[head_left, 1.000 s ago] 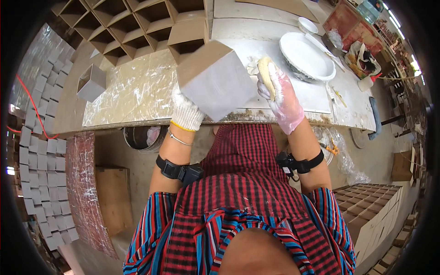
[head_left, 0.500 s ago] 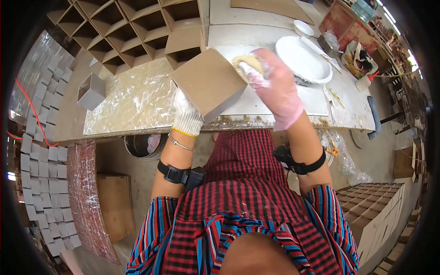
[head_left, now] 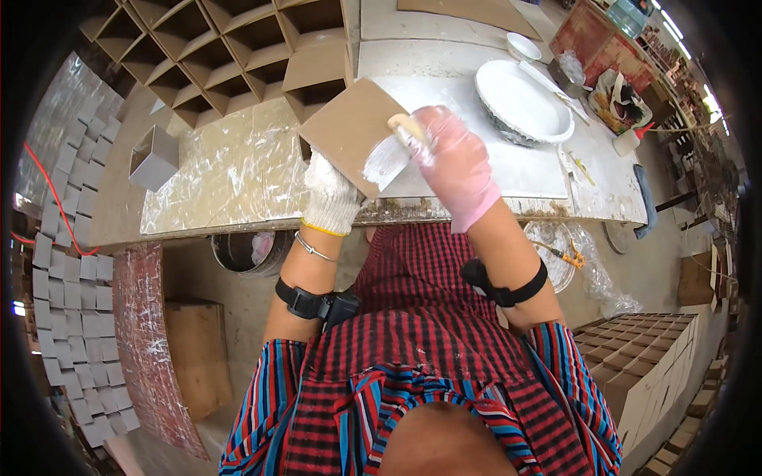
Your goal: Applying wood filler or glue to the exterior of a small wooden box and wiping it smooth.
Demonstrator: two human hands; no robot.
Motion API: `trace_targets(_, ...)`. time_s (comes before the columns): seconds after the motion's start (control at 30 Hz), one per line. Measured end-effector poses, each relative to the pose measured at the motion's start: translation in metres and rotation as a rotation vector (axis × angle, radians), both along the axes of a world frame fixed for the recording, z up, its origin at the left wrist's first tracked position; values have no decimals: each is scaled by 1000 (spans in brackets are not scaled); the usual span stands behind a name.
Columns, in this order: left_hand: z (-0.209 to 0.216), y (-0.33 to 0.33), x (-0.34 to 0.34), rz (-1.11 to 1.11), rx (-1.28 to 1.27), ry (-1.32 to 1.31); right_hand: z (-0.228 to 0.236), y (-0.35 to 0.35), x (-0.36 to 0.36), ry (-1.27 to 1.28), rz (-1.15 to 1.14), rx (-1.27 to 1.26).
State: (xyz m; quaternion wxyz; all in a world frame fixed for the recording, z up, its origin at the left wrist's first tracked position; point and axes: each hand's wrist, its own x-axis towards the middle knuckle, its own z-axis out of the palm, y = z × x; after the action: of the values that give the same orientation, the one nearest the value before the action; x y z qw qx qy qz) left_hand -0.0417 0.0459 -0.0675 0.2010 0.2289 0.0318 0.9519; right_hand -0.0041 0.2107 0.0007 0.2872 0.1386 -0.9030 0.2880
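Cardboard box [head_left: 349, 131], brown and tilted on one corner, stands at the near edge of the workbench [head_left: 238, 174], with a patch of white paste on its near face. Left hand [head_left: 332, 198], in a white knit glove, is closed on the box's lower edge and props it up. Right hand [head_left: 456, 163], in a thin pink glove, is wrapped around a brush [head_left: 397, 143] whose bristles press on the white patch. Just beyond, a white bowl [head_left: 524, 103] sits on the bench. Farther left lies a small open box [head_left: 152, 156], and behind it a grid of cardboard compartments [head_left: 238, 55].
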Motion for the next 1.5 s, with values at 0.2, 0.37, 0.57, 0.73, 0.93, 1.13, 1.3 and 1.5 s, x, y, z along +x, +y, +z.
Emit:
trace_targets(0.2,16,10,11,317,-409,-249,-4,-31,33,128,244,81)
trace_targets(0.37,12,6,5,325,-356,-139,3,-2,7,-17,149,-211)
trace_targets(0.57,6,10,1,589,-678,-150,-12,-20,22,140,292,-84)
trace_targets(0.73,1,-4,3,262,-331,-128,-4,11,-5,15,60,-100)
trace_targets(0.93,0,-8,5,150,-308,-125,7,42,-11,-205,225,-471)
trace_targets(1.13,-14,-12,-5,-140,-86,65,9,41,-9,-16,380,-1)
trace_targets(1.3,24,2,41,249,-914,-246,32,41,-50,-152,233,-4)
trace_targets(1.5,25,-4,32,287,-857,-130,23,39,-18,-79,360,-33)
